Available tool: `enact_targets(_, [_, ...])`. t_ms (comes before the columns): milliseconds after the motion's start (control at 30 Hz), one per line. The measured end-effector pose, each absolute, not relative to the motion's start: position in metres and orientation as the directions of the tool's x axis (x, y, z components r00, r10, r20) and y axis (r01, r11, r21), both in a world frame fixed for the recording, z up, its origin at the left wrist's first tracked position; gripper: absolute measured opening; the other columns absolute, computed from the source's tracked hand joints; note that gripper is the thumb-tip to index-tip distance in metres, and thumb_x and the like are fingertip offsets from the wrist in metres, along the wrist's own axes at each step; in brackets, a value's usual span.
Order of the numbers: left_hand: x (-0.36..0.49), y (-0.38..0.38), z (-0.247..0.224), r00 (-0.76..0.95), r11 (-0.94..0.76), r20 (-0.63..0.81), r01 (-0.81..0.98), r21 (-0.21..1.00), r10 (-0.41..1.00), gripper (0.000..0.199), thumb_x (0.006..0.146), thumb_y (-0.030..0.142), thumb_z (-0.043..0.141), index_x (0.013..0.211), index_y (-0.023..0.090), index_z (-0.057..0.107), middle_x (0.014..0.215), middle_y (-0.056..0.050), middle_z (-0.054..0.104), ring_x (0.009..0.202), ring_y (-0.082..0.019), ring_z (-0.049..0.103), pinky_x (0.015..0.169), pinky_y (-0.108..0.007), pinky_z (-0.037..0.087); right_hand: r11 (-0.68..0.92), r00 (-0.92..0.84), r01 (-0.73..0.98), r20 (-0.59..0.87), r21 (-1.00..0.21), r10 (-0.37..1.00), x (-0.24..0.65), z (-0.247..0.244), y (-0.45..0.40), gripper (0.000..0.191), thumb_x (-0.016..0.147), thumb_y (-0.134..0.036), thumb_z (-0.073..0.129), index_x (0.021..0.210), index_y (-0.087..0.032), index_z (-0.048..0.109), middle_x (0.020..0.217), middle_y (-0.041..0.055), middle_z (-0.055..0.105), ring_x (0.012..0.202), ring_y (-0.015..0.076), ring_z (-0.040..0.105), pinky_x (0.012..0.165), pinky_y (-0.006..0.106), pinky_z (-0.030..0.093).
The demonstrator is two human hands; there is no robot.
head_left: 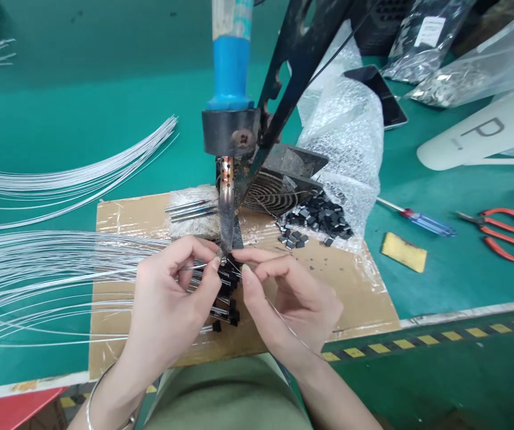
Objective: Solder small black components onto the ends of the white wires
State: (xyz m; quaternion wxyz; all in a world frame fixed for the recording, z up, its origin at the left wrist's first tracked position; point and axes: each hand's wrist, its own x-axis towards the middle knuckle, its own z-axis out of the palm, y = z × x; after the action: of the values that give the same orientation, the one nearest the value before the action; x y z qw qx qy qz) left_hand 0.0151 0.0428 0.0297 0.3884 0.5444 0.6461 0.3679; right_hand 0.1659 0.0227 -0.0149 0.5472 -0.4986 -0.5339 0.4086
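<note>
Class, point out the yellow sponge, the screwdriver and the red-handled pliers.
Yellow sponge (404, 252), head view: middle of its top.
Screwdriver (431, 223), head view: blue handle.
Red-handled pliers (508, 211), head view: upper handle loop.

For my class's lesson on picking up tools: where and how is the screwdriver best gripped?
Take the screwdriver by its thick blue handle, probably from above: it lies flat, the thin shaft points toward the bubble wrap, and the red-handled tool sits near the handle's end.

Green table (82, 119), cardboard (351, 292), wires (60, 179), likely phone (376, 92)
</note>
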Motion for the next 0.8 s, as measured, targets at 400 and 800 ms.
enact_targets(400, [0.0144,0.0392,0.0299,-0.100,0.094,-0.055,0.442,0.892,0.993,0.014,0.086,0.010,0.068,0.076,0.019,0.070,0.083,0.003,0.074,0.050,-0.006,0.031,0.044,-0.023,0.024,0.192,0.107,0.078,0.199,-0.978,0.974,0.1642,-0.0135,0.0232,0.018,0.094,-0.009,0.074,0.088,-0.025,0.070,0.110,0.0048,0.085,0.100,0.0213,0.082,0.091,0.036,0.064])
enact_targets(800, [0.0146,0.0412,0.0289,-0.101,0.108,-0.071,0.427,0.898,0.992,0.014,0.084,0.011,0.067,0.072,0.019,0.068,0.080,0.003,0.074,0.048,-0.005,0.029,0.042,-0.023,0.021,0.205,0.102,0.061,0.211,-0.977,0.972,0.1649,-0.0158,0.0236,0.020,0.093,-0.005,0.075,0.088,-0.023,0.071,0.109,0.0010,0.084,0.102,0.0164,0.081,0.092,0.028,0.062])
